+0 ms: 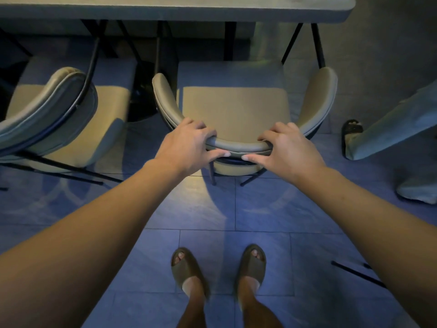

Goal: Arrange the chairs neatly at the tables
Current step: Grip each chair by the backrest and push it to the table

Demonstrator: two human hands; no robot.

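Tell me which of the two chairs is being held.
The centre chair: the left hand and right hand grip its curved backrest. The chair on the left is untouched.

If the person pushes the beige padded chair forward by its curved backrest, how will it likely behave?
The beige padded chair probably slides rather than rolls: its thin black legs show no wheels. Held high by the left hand and right hand, it may tip forward if the legs catch the tile joints.

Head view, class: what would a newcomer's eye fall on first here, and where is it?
Both hands, left hand and right hand, grip the curved backrest of the middle chair at picture centre, facing the table along the top. A second chair stands at the left, and another person's sandalled foot shows at the right edge.
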